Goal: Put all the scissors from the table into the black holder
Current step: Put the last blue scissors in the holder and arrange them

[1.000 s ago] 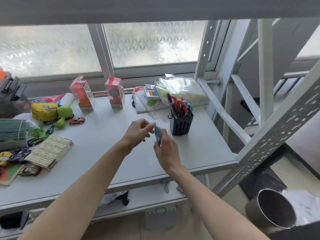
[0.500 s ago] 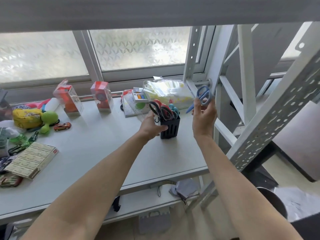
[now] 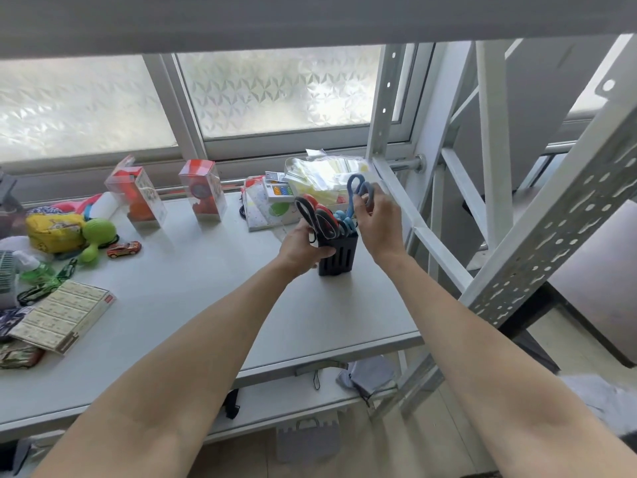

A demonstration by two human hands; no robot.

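Observation:
The black holder [image 3: 339, 254] stands near the table's right side, slotted, with several scissors in it: black-handled [image 3: 307, 211], red-handled [image 3: 326, 220] and light blue ones [image 3: 345, 222]. My left hand [image 3: 303, 246] grips the holder's left side. My right hand [image 3: 377, 224] holds blue-handled scissors [image 3: 358, 191] by the handles just above the holder's right rim, their blades pointing down into it; the blade tips are hidden.
The grey table [image 3: 206, 305] carries a flat cardboard box [image 3: 63, 313], a toy car [image 3: 123, 250], a green toy [image 3: 93, 236], a yellow pouch [image 3: 55, 231], two clear boxes [image 3: 203, 191] and plastic bags [image 3: 324, 174]. A white rack post [image 3: 382, 108] and brace stand right of the holder.
My right hand has brought the blue scissors down and left, from beside the rack post to above the holder. My left hand stays on the holder.

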